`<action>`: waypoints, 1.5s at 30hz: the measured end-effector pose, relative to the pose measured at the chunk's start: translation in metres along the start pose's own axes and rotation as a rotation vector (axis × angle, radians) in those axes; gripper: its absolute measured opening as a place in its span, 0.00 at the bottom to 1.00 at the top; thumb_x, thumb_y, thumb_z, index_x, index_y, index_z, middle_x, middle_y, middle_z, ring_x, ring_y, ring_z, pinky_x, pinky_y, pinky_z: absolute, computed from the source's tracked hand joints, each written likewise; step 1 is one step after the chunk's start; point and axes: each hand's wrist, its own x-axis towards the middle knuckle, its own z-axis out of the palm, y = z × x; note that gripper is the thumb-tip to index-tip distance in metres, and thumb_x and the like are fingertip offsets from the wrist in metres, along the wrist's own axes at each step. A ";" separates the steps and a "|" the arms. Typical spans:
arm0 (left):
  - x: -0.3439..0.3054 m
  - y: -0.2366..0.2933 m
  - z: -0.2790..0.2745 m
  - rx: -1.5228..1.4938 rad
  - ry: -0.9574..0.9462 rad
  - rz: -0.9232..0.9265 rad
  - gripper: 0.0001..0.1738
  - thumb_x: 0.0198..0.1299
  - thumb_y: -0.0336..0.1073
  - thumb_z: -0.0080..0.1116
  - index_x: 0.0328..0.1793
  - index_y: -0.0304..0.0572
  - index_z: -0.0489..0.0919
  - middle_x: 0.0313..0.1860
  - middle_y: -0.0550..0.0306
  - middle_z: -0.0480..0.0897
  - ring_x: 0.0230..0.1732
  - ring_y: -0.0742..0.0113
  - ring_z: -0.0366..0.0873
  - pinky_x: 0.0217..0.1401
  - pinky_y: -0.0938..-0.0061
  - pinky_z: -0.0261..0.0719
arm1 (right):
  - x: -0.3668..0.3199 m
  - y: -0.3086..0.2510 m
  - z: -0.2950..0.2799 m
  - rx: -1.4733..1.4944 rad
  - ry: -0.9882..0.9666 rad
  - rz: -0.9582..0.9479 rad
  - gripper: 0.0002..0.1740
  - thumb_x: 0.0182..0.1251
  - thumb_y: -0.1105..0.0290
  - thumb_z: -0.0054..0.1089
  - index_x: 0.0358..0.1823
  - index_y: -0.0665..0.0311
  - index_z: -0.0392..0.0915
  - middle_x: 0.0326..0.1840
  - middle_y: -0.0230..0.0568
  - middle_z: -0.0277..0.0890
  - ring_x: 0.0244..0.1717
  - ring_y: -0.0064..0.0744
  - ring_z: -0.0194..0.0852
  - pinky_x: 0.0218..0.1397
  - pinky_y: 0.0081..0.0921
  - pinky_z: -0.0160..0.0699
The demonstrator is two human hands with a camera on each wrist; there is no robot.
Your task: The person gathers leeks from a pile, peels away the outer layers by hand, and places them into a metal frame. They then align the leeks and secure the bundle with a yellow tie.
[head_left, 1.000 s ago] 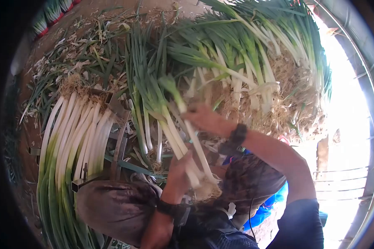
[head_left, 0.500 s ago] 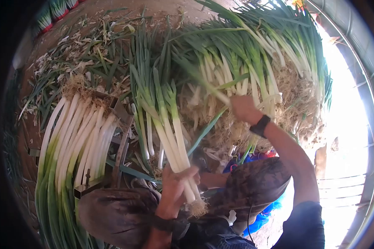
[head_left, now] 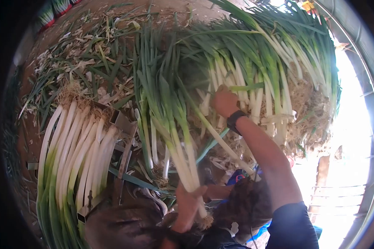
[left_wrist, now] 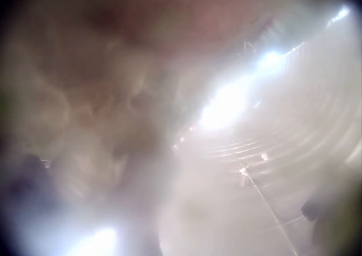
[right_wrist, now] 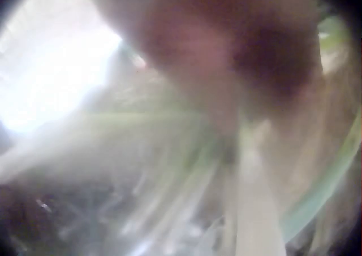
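My left hand (head_left: 188, 207) grips a few long green onions (head_left: 172, 145) low on their white stems, just above the roots. Their green tops lean up and away to the left. My right hand (head_left: 225, 101) is over the near side of the big pile, fingers bent, and I cannot tell whether it holds anything. A single green onion stem (head_left: 222, 143) slants below it, its lower end by the right knee. In the blurred right wrist view, a pale stem (right_wrist: 257, 205) runs down from beneath the hand (right_wrist: 209, 52). The left wrist view is mostly blur.
Cleaned green onions (head_left: 70, 153) lie side by side on a metal frame (head_left: 122, 122) at the left. Trimmed leaves and peelings (head_left: 87, 62) litter the ground behind. A large pile of rooted green onions (head_left: 266, 79) fills the right. The knees (head_left: 124, 228) are close to the hands.
My right hand went from the stems by the left hand out to the pile, then shifted left. One green onion left the held bunch; a stem now slants down towards the right knee.
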 end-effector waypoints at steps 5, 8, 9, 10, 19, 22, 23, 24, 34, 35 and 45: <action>-0.005 0.022 0.011 -0.079 0.037 -0.272 0.24 0.52 0.18 0.71 0.56 0.32 0.77 0.38 0.58 0.82 0.35 0.70 0.82 0.37 0.75 0.83 | 0.045 0.024 0.054 0.162 0.013 0.226 0.32 0.60 0.54 0.65 0.50 0.80 0.74 0.37 0.55 0.83 0.36 0.56 0.85 0.40 0.45 0.83; -0.005 0.019 0.015 -0.146 0.033 -0.181 0.20 0.53 0.19 0.67 0.51 0.31 0.74 0.30 0.55 0.80 0.24 0.67 0.81 0.26 0.75 0.78 | 0.049 0.045 0.031 0.362 -0.123 0.244 0.31 0.59 0.54 0.65 0.51 0.78 0.76 0.39 0.60 0.82 0.42 0.58 0.85 0.42 0.44 0.81; -0.006 0.018 0.015 -0.148 0.031 -0.184 0.20 0.53 0.19 0.67 0.51 0.31 0.74 0.30 0.55 0.80 0.24 0.67 0.81 0.26 0.75 0.78 | 0.049 0.050 0.017 0.400 -0.134 0.279 0.31 0.57 0.50 0.67 0.44 0.76 0.80 0.40 0.62 0.83 0.47 0.57 0.84 0.50 0.46 0.80; -0.005 0.016 0.015 -0.151 0.049 -0.182 0.20 0.54 0.19 0.68 0.51 0.32 0.74 0.31 0.55 0.81 0.25 0.67 0.81 0.27 0.74 0.79 | 0.049 0.055 0.002 0.398 -0.131 0.282 0.31 0.57 0.50 0.67 0.44 0.76 0.80 0.40 0.62 0.83 0.47 0.57 0.84 0.50 0.46 0.80; -0.002 0.029 0.012 -0.201 -0.049 -0.246 0.24 0.61 0.28 0.69 0.60 0.35 0.72 0.41 0.57 0.81 0.36 0.71 0.81 0.37 0.74 0.82 | -0.146 -0.029 -0.142 0.672 -0.647 0.325 0.41 0.63 0.44 0.65 0.57 0.78 0.68 0.48 0.68 0.80 0.51 0.62 0.83 0.57 0.47 0.80; -0.005 0.010 0.014 -0.375 -0.133 -0.314 0.23 0.64 0.30 0.67 0.63 0.35 0.72 0.48 0.56 0.81 0.41 0.70 0.82 0.39 0.72 0.83 | -0.229 -0.058 -0.122 0.640 -0.554 -0.043 0.39 0.64 0.45 0.65 0.57 0.77 0.67 0.43 0.65 0.81 0.49 0.56 0.85 0.52 0.46 0.82; -0.002 0.001 0.013 -0.362 -0.226 -0.285 0.25 0.66 0.35 0.66 0.65 0.36 0.72 0.51 0.56 0.81 0.46 0.68 0.81 0.44 0.71 0.84 | -0.239 -0.062 -0.123 0.647 -0.551 -0.040 0.39 0.64 0.45 0.65 0.57 0.77 0.67 0.43 0.65 0.81 0.49 0.56 0.85 0.52 0.46 0.82; -0.001 -0.003 0.011 -0.347 -0.317 -0.253 0.27 0.68 0.40 0.65 0.68 0.36 0.71 0.53 0.56 0.81 0.52 0.67 0.81 0.48 0.70 0.84 | -0.247 -0.065 -0.125 0.778 -0.646 0.013 0.36 0.66 0.48 0.64 0.57 0.76 0.68 0.42 0.62 0.82 0.47 0.55 0.85 0.51 0.44 0.82; 0.005 -0.004 -0.018 -0.307 -0.220 -0.352 0.16 0.62 0.28 0.66 0.55 0.32 0.82 0.40 0.56 0.85 0.38 0.66 0.84 0.40 0.73 0.83 | -0.233 0.043 -0.192 1.708 -0.178 0.406 0.11 0.72 0.67 0.59 0.49 0.66 0.78 0.47 0.41 0.80 0.44 0.26 0.79 0.44 0.27 0.80; 0.005 -0.002 -0.016 -0.322 -0.212 -0.338 0.16 0.63 0.28 0.65 0.56 0.31 0.82 0.40 0.55 0.85 0.37 0.65 0.84 0.38 0.74 0.83 | -0.246 0.041 -0.180 1.543 -0.303 0.148 0.13 0.72 0.67 0.59 0.52 0.67 0.78 0.46 0.40 0.81 0.44 0.30 0.80 0.46 0.34 0.81; -0.022 0.013 -0.002 -0.345 -0.230 -0.301 0.15 0.66 0.33 0.64 0.56 0.33 0.81 0.40 0.55 0.84 0.35 0.66 0.83 0.35 0.70 0.83 | -0.333 -0.071 -0.130 0.960 -0.553 -0.120 0.24 0.72 0.61 0.58 0.64 0.65 0.73 0.46 0.50 0.81 0.51 0.48 0.80 0.55 0.39 0.76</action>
